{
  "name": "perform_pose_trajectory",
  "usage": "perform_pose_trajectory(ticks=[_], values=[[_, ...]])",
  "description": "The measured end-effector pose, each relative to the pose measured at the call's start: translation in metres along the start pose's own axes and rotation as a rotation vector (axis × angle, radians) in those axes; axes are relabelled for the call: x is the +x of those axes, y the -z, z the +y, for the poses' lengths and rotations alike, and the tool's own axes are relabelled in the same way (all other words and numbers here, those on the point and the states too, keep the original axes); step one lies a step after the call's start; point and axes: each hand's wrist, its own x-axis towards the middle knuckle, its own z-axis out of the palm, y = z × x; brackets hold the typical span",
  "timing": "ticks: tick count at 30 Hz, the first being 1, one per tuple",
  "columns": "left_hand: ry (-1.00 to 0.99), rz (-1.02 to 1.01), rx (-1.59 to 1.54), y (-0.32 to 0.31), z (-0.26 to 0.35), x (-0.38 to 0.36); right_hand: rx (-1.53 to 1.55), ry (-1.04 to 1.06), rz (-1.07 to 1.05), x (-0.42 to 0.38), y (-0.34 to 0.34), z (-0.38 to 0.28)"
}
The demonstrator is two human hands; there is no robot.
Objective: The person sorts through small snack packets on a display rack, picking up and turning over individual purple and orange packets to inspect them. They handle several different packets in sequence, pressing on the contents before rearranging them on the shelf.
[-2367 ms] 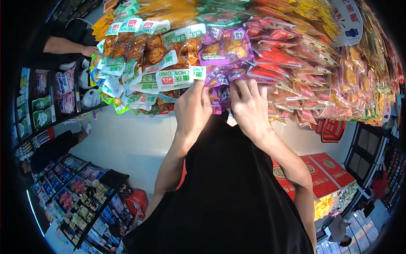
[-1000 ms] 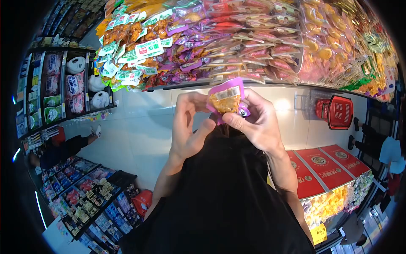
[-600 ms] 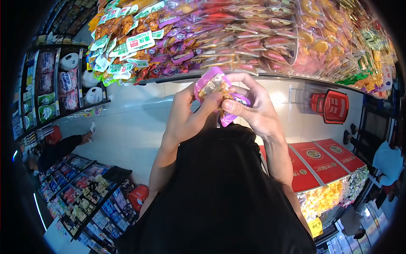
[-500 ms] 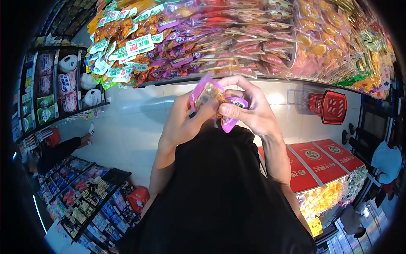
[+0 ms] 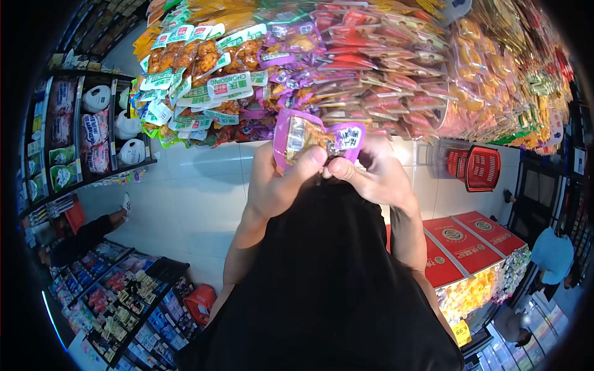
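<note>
Just in front of the black shirt, a purple-edged snack packet (image 5: pixel 312 133) is held up between both hands, its printed, partly clear face toward me. It is pinched in along its lower middle, and the two halves flare to either side. My left hand (image 5: pixel 278 185) grips the left half, thumb pressed on the front. On the other half, my right hand (image 5: pixel 385 176) has its thumb at the lower edge; its fingers are partly hidden and blurred. Beyond the packet, similar purple packets (image 5: pixel 291 46) lie in the display, next to green-and-white snack packets (image 5: pixel 216 86).
Reddish packets (image 5: pixel 383 80) and packs of round yellow snacks (image 5: pixel 476 55) continue the display rightward. Red baskets (image 5: pixel 482 168) stand on the tiled floor at right, above red boxes (image 5: pixel 455 238). Shelves (image 5: pixel 93 123) line the left. A person in light blue (image 5: pixel 552 247) is at far right.
The packet has gone from folded and twisted to more opened out, its front turned toward me. The hands have shifted slightly, and the view has moved a little relative to the display.
</note>
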Motion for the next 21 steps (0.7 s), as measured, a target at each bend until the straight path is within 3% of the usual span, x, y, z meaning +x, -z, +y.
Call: perform_pose_trajectory(ticks=[4,7,11,15,17,19,21], values=[[0.019,-0.103,0.079,0.029,-0.007,0.001,-0.304,0.054,-0.007,0.002,-0.004,-0.018],[0.061,-0.204,-0.079,0.04,-0.011,0.005,-0.397,0.06,0.006,-0.002,-0.002,-0.025],[0.227,-0.389,0.021,0.048,-0.003,0.026,-0.485,0.099,-0.034,0.003,0.015,-0.02],[0.248,-0.372,0.121,0.034,0.009,0.049,-0.514,0.173,-0.06,0.016,0.037,-0.036],[0.163,-0.358,0.057,0.029,-0.006,0.054,-0.62,0.04,-0.148,0.018,0.049,-0.05],[0.03,-0.491,0.067,0.027,-0.012,0.066,-0.599,0.129,-0.163,0.018,0.061,-0.047],[0.048,-0.492,0.075,0.016,-0.004,0.074,-0.555,0.102,-0.206,0.017,0.072,-0.053]])
